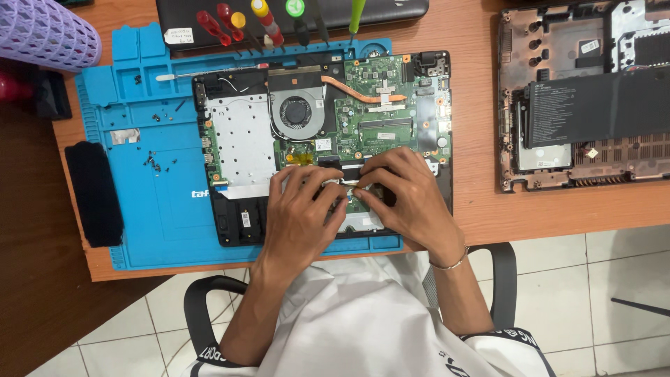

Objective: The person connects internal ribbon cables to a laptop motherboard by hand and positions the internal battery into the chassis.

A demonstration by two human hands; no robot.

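An opened laptop lies flat on a blue mat on the worktop, its long axis running left to right and its front edge toward the person, so the board and fan face up within easy reach. Both hands meet over the lower middle of the chassis: the left hand presses its curled fingers down beside a small part, and the right hand comes in from the other side, fingertips pinching at the same spot. What lies under the fingers is mostly hidden; it looks like a thin pale strip or connector, but I cannot tell for sure. Neither hand is loose; both are bent and bearing on the laptop, likely one steadying while the other works. Loose screws sit on the mat's left, apart from the chassis, probably kept there so they do not roll. Screwdrivers lie in a row beyond the mat. A second bottom cover rests well to the right.
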